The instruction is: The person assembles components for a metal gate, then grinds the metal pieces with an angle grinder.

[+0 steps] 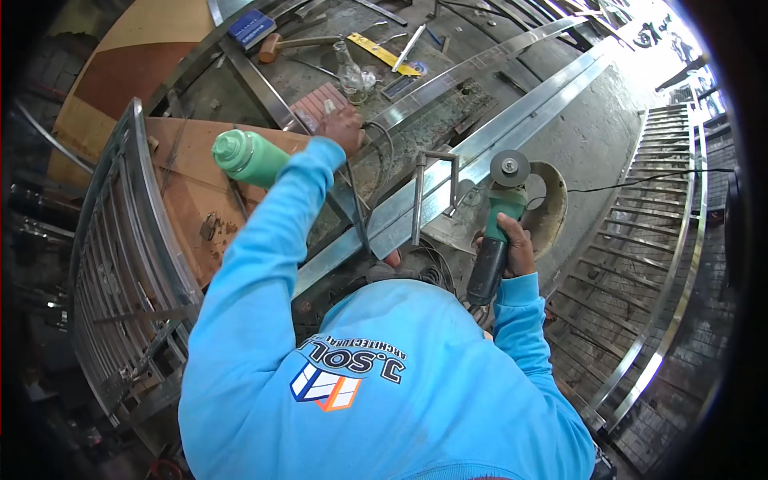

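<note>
My right hand (518, 244) is wrapped round the body of a green and black angle grinder (498, 232). Its grey disc (510, 168) points up and away from me. My left hand (342, 130) is stretched forward over the metal frame, with its fingers curled. A small pale piece (329, 106) shows at the fingertips, too small to name. Just beyond it lies a reddish ribbed block (308, 108). A dark cable (386, 164) loops beside that hand. Between the two hands stands a small bent metal frame (419, 196), across the long shiny metal bars (480, 160).
A green bottle (248, 158) is by my left forearm. Farther off are a clear glass bottle (347, 74), a mallet (270, 48), a yellow square (384, 54) and a blue box (251, 29). Barred metal panels stand left (152, 264) and right (640, 248). A round basin (552, 204) sits behind the grinder.
</note>
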The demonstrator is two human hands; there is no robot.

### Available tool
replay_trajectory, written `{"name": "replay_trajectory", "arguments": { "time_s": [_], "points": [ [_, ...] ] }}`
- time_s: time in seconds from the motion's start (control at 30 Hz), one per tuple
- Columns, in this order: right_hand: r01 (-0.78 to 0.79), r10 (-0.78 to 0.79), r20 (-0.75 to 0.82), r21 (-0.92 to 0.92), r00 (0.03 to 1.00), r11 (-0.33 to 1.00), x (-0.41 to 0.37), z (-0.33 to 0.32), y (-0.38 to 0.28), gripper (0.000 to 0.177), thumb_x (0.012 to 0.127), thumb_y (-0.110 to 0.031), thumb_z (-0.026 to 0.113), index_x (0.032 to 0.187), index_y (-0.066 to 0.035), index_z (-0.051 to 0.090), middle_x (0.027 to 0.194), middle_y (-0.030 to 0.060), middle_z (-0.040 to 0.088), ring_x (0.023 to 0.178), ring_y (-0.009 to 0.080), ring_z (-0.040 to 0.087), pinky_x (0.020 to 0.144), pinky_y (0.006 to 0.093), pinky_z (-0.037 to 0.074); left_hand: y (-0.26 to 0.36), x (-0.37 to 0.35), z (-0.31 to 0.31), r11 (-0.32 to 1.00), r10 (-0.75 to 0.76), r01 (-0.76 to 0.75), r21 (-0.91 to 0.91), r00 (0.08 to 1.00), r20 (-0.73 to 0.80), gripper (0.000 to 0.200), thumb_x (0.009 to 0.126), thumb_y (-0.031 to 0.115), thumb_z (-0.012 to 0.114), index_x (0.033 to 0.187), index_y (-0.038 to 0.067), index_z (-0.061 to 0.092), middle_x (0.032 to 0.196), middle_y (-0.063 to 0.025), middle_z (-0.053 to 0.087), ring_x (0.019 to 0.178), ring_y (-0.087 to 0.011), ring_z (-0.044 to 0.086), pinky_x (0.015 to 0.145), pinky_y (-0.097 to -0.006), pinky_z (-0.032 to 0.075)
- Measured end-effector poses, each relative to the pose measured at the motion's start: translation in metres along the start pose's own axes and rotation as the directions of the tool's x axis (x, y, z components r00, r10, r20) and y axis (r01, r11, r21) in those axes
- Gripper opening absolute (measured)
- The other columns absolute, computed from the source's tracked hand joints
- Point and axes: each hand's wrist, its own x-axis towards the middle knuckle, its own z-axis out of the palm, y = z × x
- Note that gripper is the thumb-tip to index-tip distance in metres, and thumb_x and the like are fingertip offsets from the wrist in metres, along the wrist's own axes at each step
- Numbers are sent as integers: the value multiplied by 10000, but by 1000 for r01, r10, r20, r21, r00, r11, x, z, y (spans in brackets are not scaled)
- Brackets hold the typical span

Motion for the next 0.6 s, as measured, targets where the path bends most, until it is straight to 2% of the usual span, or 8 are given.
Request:
{"name": "replay_trajectory", "arguments": {
  "time_s": [0.03,0.1,0.2,0.23,0.33,0.4,0.57,0.6],
  "points": [
    [7,-7,-1,9,1000,1000,1,3,-1,469,852,-359,750,1113,-38,529,817,101,626,654,210,684,578,326,599,-5,14,3,998,-31,23,57,989,145,357,934,338,604,1101,41,711,1196,-183,680,1088,-352,649,962,-429,498],
    [32,-32,-18,12,999,999,3,9,-3,473,850,-350,753,1121,-36,527,827,100,625,659,211,685,583,325,601,-13,37,8,982,-112,36,184,902,418,380,957,352,566,1128,43,708,1224,-174,678,1112,-350,648,985,-418,485],
    [78,-78,-48,1,996,997,2,12,-9,467,853,-355,751,1109,-29,534,838,109,636,674,217,695,589,334,609,-22,50,21,964,-56,-87,251,859,510,421,985,381,519,1167,48,700,1231,-170,680,1140,-351,644,997,-421,480],
    [85,-85,-42,7,996,996,3,11,-9,460,856,-365,748,1088,-24,543,840,117,650,681,220,702,591,344,615,-25,55,23,950,8,-191,247,806,592,431,1006,391,487,1170,49,692,1229,-164,682,1143,-352,644,988,-444,487],
    [64,-62,-56,39,997,997,6,2,-3,459,859,-380,744,1069,-20,550,851,127,662,697,218,709,589,346,621,-29,44,30,986,-166,133,101,857,488,437,1009,391,477,1212,49,658,1238,-162,676,1144,-352,642,984,-469,486],
    [46,-41,-71,60,997,997,11,2,-2,465,858,-385,745,1068,-19,549,858,130,662,702,214,709,587,338,621,-33,41,40,984,-170,131,122,897,408,441,1017,383,456,1276,59,606,1265,-151,661,1163,-341,631,993,-473,480],
    [18,-13,-82,70,997,997,15,12,-5,483,845,-396,754,1056,-7,558,869,136,665,715,214,714,593,326,623,-39,30,65,979,-203,203,23,949,243,441,1030,379,428,1352,111,564,1337,-113,624,1200,-321,612,1000,-471,473],
    [3,1,-62,63,998,998,18,13,-6,484,842,-401,754,1048,-5,566,860,135,666,714,214,715,597,329,624,-40,29,67,973,-227,228,27,940,256,445,1030,380,421,1364,119,557,1339,-113,621,1204,-319,609,1010,-474,462]
  ]
}}
